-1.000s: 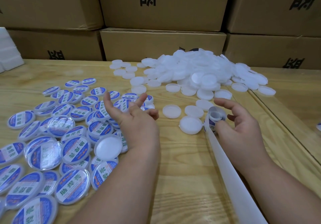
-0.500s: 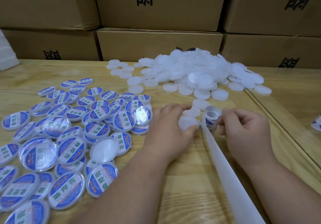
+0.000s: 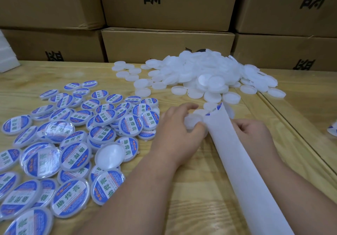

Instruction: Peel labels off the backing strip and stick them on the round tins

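Observation:
My left hand [image 3: 179,125] grips a plain white round tin [image 3: 193,122] at mid-table, fingers curled over its rim. My right hand [image 3: 251,134] holds the white backing strip [image 3: 229,154] from behind; the strip hides most of its fingers. The strip runs from the bottom right up to its raised end, where blue label edges [image 3: 215,109] peek out beside the tin. A heap of unlabelled white tins [image 3: 206,74] lies behind. Labelled blue-and-white tins [image 3: 76,136] spread over the left of the table.
Stacked cardboard boxes [image 3: 167,43] wall off the back of the wooden table [image 3: 191,194]. A seam between two table tops [image 3: 291,125] runs diagonally at the right. A scrap of label [image 3: 332,133] lies at the far right edge. White foam blocks [image 3: 7,59] sit far left.
My left hand left the labelled tins, moved right and picked up a plain tin. My right hand closed on the strip and raised its end upright next to the tin.

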A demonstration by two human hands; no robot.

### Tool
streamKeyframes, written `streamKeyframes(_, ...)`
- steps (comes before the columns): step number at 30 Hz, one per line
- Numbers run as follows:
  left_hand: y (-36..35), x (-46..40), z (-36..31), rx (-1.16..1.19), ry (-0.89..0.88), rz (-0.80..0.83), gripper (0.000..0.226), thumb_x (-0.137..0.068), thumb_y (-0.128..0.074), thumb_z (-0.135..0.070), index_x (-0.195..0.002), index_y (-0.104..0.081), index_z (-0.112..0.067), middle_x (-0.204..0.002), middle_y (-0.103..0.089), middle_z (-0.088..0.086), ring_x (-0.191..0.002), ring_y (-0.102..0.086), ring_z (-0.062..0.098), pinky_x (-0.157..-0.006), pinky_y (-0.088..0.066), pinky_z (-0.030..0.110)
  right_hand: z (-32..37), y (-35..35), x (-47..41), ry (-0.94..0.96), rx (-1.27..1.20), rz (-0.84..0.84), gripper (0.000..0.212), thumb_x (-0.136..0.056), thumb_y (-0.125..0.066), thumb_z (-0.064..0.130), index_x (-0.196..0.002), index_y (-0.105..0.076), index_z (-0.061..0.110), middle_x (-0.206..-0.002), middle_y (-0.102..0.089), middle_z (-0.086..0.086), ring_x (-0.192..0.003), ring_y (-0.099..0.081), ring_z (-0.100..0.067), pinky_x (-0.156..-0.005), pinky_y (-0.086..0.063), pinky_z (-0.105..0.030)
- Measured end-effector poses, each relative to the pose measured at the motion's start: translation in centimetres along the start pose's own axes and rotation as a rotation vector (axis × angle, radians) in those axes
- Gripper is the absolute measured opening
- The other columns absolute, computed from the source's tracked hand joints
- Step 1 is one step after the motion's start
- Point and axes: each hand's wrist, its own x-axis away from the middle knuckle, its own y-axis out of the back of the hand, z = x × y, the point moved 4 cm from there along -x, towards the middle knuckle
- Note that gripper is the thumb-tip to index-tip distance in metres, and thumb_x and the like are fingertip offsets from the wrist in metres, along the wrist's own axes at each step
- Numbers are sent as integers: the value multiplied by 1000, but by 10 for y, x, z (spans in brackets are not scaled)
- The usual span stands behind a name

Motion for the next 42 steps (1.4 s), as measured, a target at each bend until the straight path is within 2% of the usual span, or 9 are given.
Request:
streamKeyframes(4, 0, -1, 3, 71, 29, 14, 47, -82, -42, -49, -126, -60, -51, -113, -50, -14, -121, -44, 10, -110, -38, 38, -5, -1, -4, 20, 44, -13, 45, -88, -58, 38, -53, -49, 12, -45, -44, 15, -41, -37, -12, -45, -31, -24)
streamKeyframes(7, -3, 0, 4, 68, 37, 44, 48, -82, -41, -53, -123, -64, -51, -111, -45, -22, -118, -44, 4, -108, -41, 36, -5, -6, -2, -50, -150, 25, 43, -98, -51, 38, -69, -77, 20, -66, -74, -2, -51, -63, -16, -47, -47, -27)
streamKeyframes(10, -6, 0, 4, 48, 40, 66, 50, -75, -41, -64, -117, -65, -51, -111, -42, -25, -118, -45, 5, -105, -43, 37, -3, -6, -3, -60, -306, 78, 53, -89, -49, 57, -75, -79, 15, -67, -73, -9, -51, -63, -16, -44, -45, -21)
streamKeyframes(14, -6, 0, 3, 56, -23, 41, 60, -74, -39, -79, -119, -59, -45, -111, -49, -19, -100, -52, -5, -91, -47, 27, 1, -7, -2, 60, -139, 153, 52, -80, -71, 67, -74, -75, 15, -61, -63, -10, -57, -53, -11, -53, -43, -22)
streamKeyframes(18, -2, 0, 2, 186, 3, -31, 46, -88, -36, -64, -120, -55, -37, -105, -60, -19, -86, -56, -7, -79, -46, 24, -2, -13, -2, 45, -116, 255, 8, -87, -77, 33, -88, -78, 24, -80, -74, -8, -70, -64, -22, -68, -53, -38)
streamKeyframes(22, 3, 0, 1, 241, 31, -75, 28, -92, -36, -50, -105, -56, -35, -83, -60, -34, -76, -54, -7, -66, -40, 22, -6, -14, -3, 55, -86, 297, 23, -91, -66, 8, -87, -77, 28, -61, -56, 7, -57, -49, -6, -53, -40, -14)
streamKeyframes(25, 3, 0, 2, 205, 29, -49, 6, -97, -57, -40, -99, -54, -36, -85, -60, -30, -76, -54, -5, -69, -42, 24, -8, -14, -4, 39, -88, 322, 30, -91, -59, 3, -94, -77, 28, -64, -55, 3, -61, -48, -10, -56, -41, -20)
streamKeyframes(30, 0, 2, -1, 209, 9, 42, 20, -87, -66, -33, -97, -52, -42, -101, -67, -22, -93, -61, 3, -81, -52, 30, -9, -13, -5, 38, -139, 303, 38, -92, -55, -2, -92, -77, 29, -66, -51, -2, -64, -44, -18, -64, -38, -32)
streamKeyframes(42, -1, 2, -3, 215, -61, 56, 28, -89, -70, -25, -98, -51, -43, -91, -71, -20, -87, -65, 6, -81, -55, 34, -6, -16, -4, 50, -263, 312, 11, -91, -72, 9, -99, -75, 16, -68, -60, 0, -64, -52, -11, -60, -45, -20)
